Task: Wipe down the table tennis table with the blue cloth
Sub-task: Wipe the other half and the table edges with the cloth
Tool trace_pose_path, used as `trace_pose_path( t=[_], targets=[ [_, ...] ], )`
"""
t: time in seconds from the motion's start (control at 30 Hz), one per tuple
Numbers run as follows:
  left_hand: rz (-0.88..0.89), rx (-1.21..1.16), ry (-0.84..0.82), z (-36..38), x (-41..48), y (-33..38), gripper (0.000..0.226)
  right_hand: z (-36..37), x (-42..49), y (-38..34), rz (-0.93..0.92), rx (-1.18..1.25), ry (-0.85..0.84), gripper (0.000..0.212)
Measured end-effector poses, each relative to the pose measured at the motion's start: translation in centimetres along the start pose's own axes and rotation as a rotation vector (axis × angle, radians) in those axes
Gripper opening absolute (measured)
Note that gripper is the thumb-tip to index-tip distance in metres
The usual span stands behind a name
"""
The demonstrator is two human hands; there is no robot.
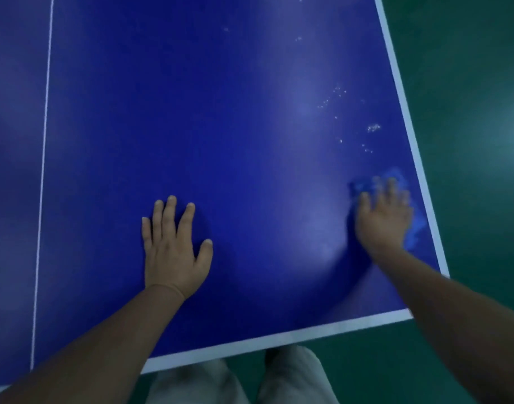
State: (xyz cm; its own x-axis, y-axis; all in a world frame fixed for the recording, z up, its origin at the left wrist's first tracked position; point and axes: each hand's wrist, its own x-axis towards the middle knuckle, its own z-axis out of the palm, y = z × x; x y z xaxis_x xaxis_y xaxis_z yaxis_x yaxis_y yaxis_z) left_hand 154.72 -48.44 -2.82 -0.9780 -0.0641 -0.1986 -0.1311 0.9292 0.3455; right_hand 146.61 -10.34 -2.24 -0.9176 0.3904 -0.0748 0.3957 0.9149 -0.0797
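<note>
Near the table tennis table's (220, 112) right edge, the right hand (384, 220) pressed spread fingers flat on the blue cloth (395, 176); the left hand (174, 246) rested flat, fingers spread, on bare surface.

One table tennis table (250, 112), one blue cloth (395, 174) at the right, and two hands: left hand (174, 252) lower centre, right hand (384, 220) at the right.
</note>
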Motion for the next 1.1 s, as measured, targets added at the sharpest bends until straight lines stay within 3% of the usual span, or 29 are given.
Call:
trace_pose_path(
  t=[0.07, 0.1, 0.13, 0.2, 0.3, 0.37, 0.47, 0.53, 0.6, 0.67, 0.8, 0.9, 0.97, 1.1],
  targets=[
    [-0.017, -0.056, -0.002, -0.3, -0.2, -0.1, 0.077, -0.7, 1.1, 1.3, 0.313, 0.111, -0.027, 0.061],
    [-0.025, -0.076, 0.004, -0.4, -0.3, 0.2, 0.077, -0.5, 0.4, 0.2, 0.335, 0.113, -0.026, 0.060],
    [-0.019, -0.083, 0.017, -0.4, -0.6, 0.9, 0.075, -0.2, -1.0, -1.7, 0.257, 0.092, 0.019, 0.059],
    [0.055, -0.092, 0.057, 0.2, -1.3, 3.6, 0.069, 1.1, -5.8, -5.9, -0.083, 0.056, 0.056, 0.057],
    [0.152, -0.203, 0.120, 2.1, -2.0, 9.8, 0.061, 1.8, -13.2, -7.6, -0.646, 0.025, -0.123, 0.055],
    [0.166, -0.261, 0.132, 3.1, -1.8, 13.3, 0.059, 1.5, -11.1, -3.5, -0.740, 0.064, -0.118, 0.054],
    [0.235, -0.172, 0.080, 4.4, -0.8, 15.5, 0.059, 1.0, -3.2, 5.7, -0.355, -0.034, 0.037, 0.056],
    [0.263, -0.069, 0.033, 5.3, -0.2, 15.6, 0.060, -0.6, 0.7, 10.4, -0.023, 0.016, -0.006, 0.065],
    [0.258, -0.001, 0.011, 5.8, 0.0, 15.4, 0.061, -0.8, 0.9, 10.1, 0.131, 0.084, -0.022, 0.067],
    [0.249, 0.025, 0.006, 6.0, 0.2, 15.6, 0.061, 0.1, -2.5, 6.5, -0.031, 0.045, 0.025, 0.063],
    [0.254, 0.009, 0.016, 6.0, 0.2, 15.5, 0.061, 1.4, -13.4, -0.1, -0.789, 0.033, -0.147, 0.056],
    [0.264, 0.013, 0.020, 6.1, 0.4, 15.6, 0.060, 1.4, -9.1, 3.4, -0.957, 0.031, -0.142, 0.057],
    [0.266, 0.030, 0.019, 6.2, 0.4, 15.6, 0.059, 1.4, -3.2, 6.9, -0.758, 0.002, -0.049, 0.054],
    [0.268, 0.048, 0.021, 6.1, 0.2, 15.6, 0.059, -0.4, 4.9, 10.4, -0.062, 0.074, -0.007, 0.067]
  ],
)
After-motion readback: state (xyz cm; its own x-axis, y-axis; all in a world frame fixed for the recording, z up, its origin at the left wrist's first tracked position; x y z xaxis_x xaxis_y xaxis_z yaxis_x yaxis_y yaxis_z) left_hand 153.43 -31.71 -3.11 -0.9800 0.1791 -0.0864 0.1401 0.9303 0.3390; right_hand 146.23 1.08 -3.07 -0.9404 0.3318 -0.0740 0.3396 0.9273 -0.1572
